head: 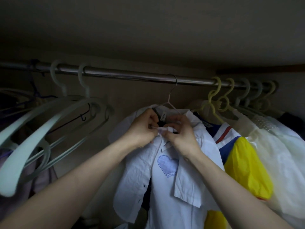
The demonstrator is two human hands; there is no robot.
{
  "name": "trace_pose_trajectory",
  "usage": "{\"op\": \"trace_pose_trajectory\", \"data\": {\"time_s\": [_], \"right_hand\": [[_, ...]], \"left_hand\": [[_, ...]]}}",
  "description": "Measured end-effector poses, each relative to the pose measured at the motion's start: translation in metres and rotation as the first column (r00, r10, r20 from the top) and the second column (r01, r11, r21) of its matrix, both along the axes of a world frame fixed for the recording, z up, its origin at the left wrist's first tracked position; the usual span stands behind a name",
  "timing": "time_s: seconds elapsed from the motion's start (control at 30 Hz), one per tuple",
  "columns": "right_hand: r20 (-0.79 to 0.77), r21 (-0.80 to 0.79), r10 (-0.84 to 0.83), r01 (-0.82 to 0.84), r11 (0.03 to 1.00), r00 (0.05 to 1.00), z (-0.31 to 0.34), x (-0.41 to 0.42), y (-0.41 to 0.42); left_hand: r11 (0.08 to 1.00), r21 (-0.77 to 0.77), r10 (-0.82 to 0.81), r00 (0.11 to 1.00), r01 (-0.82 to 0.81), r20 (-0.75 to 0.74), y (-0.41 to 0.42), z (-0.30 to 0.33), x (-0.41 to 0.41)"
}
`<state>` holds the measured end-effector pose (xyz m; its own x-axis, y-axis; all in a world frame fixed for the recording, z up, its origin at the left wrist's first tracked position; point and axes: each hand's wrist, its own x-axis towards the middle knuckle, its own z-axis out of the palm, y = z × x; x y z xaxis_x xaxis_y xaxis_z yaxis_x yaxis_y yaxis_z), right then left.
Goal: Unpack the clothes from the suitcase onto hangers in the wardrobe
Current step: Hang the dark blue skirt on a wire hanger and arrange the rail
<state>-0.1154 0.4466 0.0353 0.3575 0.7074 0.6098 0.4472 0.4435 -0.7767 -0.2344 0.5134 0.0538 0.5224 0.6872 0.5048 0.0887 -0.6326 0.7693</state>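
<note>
We are at the wardrobe, and our white cotton shirt with the pale blue heart (166, 171) already hangs on a thin white wire hanger (170, 103). The hanger's hook sits over the shiny metal rail (125, 75), near the middle. From the heart, both our hands are up at 12 o'clock, at the collar.

Our left hand (142, 128) pinches the left edge of the collar with curled fingers. Our right hand (181, 134) pinches the other edge, just beside it. The two hands almost touch. We think we are closing the top button or pulling the collar straight.

What could go wrong? If we tug down too hard, the thin hook could tip off the rail and the shirt would fall. If we pull more on one side, the shirt could slide off that shoulder of the hanger. The cloth is wrinkled, so the collar may not lie flat.

At 9 o'clock from the shirt hang wide pale green plastic hangers (41, 126). At 3 o'clock is a bright yellow cloth (247, 167) among other clothes on yellow plastic hangers (214, 96).

The wardrobe is dark. Our fingers hide the button, so we cannot tell if it is done up. The suitcase is out of view. The bottom of the shirt is cut off.
</note>
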Motion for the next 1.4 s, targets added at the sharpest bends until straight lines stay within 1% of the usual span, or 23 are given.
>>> {"op": "trace_pose_trajectory", "data": {"time_s": [0.1, 0.17, 0.27, 0.33, 0.37, 0.43, 0.5, 0.53, 0.6, 0.67, 0.73, 0.8, 0.87, 0.9, 0.93, 0.97, 1.0, 1.03, 1.07, 1.1, 1.2, 1.3, 1.4], "right_hand": [[0.001, -0.045, 0.050, -0.050, 0.998, 0.999, 0.001, 0.003, 0.000], [-0.027, -0.099, 0.111, -0.113, 0.989, 0.993, 0.002, 0.007, -0.001], [-0.065, -0.131, 0.173, -0.180, 0.975, 0.983, 0.003, 0.007, -0.002], [0.007, -0.157, 0.151, -0.148, 0.976, 0.989, 0.005, 0.005, -0.003], [0.044, -0.166, 0.135, -0.126, 0.978, 0.990, 0.006, 0.005, -0.002], [0.044, -0.151, 0.099, -0.091, 0.984, 0.994, 0.009, 0.007, -0.003], [0.066, -0.147, 0.057, -0.047, 0.988, 0.996, 0.009, 0.011, -0.005], [0.105, -0.171, 0.047, -0.028, 0.985, 0.993, 0.006, 0.012, -0.006], [0.158, -0.211, 0.053, -0.019, 0.977, 0.986, 0.002, 0.012, -0.008], [0.159, -0.233, 0.070, -0.032, 0.972, 0.985, 0.000, 0.009, -0.009], [0.173, -0.219, 0.054, -0.015, 0.976, 0.983, -0.001, 0.008, -0.008], [0.212, -0.203, 0.015, 0.029, 0.979, 0.977, 0.000, 0.007, -0.007], [0.185, -0.218, 0.014, 0.028, 0.975, 0.983, 0.001, 0.006, -0.008], [0.139, -0.232, 0.028, 0.005, 0.973, 0.990, 0.002, 0.005, -0.010], [0.082, -0.250, 0.050, -0.028, 0.968, 0.995, 0.003, 0.003, -0.011], [0.032, -0.261, 0.067, -0.056, 0.964, 0.997, 0.005, 0.002, -0.013], [0.003, -0.264, 0.073, -0.070, 0.962, 0.997, 0.007, 0.001, -0.015], [-0.007, -0.268, 0.075, -0.074, 0.961, 0.997, 0.008, 0.001, -0.015], [-0.008, -0.273, 0.074, -0.073, 0.959, 0.997, 0.008, 0.001, -0.016], [-0.006, -0.274, 0.071, -0.070, 0.959, 0.997, 0.008, 0.002, -0.016], [0.017, -0.266, 0.042, -0.036, 0.963, 0.999, 0.005, 0.003, -0.016], [0.120, -0.251, -0.008, 0.038, 0.967, 0.993, 0.002, 0.003, -0.016], [0.137, -0.246, -0.019, 0.053, 0.968, 0.990, -0.002, 0.002, -0.013]], "left_hand": [[0.992, -0.113, -0.050, 0.997, 0.057, 0.061, 0.000, -0.004, -0.001], [0.993, -0.106, -0.054, 0.997, 0.060, 0.057, 0.001, -0.005, -0.001], [0.986, 0.154, 0.082, 0.987, -0.060, -0.141, 0.004, -0.002, -0.001], [0.950, 0.285, 0.180, 0.968, -0.125, -0.173, 0.003, -0.002, -0.001], [0.936, 0.308, 0.217, 0.969, -0.171, -0.122, 0.002, -0.004, -0.002], [0.915, 0.252, 0.303, 0.949, -0.315, 0.089, 0.002, -0.015, -0.005], [0.853, 0.194, 0.411, 0.853, -0.484, 0.321, 0.005, -0.039, -0.009], [0.819, 0.190, 0.447, 0.810, -0.541, 0.378, 0.005, -0.058, -0.009], [0.813, 0.233, 0.427, 0.819, -0.533, 0.383, -0.003, -0.103, -0.005], [0.800, 0.297, 0.443, 0.847, -0.521, 0.293, -0.012, -0.144, 0.005], [0.749, 0.365, 0.512, 0.833, -0.553, 0.210, -0.017, -0.167, 0.013], [0.708, 0.408, 0.533, 0.815, -0.576, 0.227, -0.016, -0.176, 0.018], [0.732, 0.402, 0.483, 0.836, -0.549, 0.261, -0.016, -0.179, 0.020], [0.807, 0.334, 0.429, 0.872, -0.488, 0.236, -0.018, -0.180, 0.021], [0.906, 0.183, 0.348, 0.917, -0.382, 0.194, -0.021, -0.178, 0.023], [0.971, -0.068, 0.236, 0.958, -0.228, 0.163, -0.025, -0.174, 0.025], [0.929, -0.369, 0.116, 0.974, -0.036, 0.195, -0.030, -0.166, 0.025], [0.783, -0.613, 0.059, 0.969, 0.105, 0.241, -0.032, -0.157, 0.025], [0.665, -0.718, 0.031, 0.953, 0.205, 0.301, -0.032, -0.155, 0.024], [0.648, -0.706, 0.002, 0.927, 0.285, 0.376, -0.032, -0.155, 0.020], [0.759, -0.560, -0.014, 0.868, 0.332, 0.496, -0.034, -0.159, 0.009], [0.836, -0.536, 0.206, 0.841, 0.114, 0.500, -0.034, -0.169, 0.007], [0.793, -0.594, 0.471, 0.753, -0.134, 0.459, -0.030, -0.176, 0.011]]}}
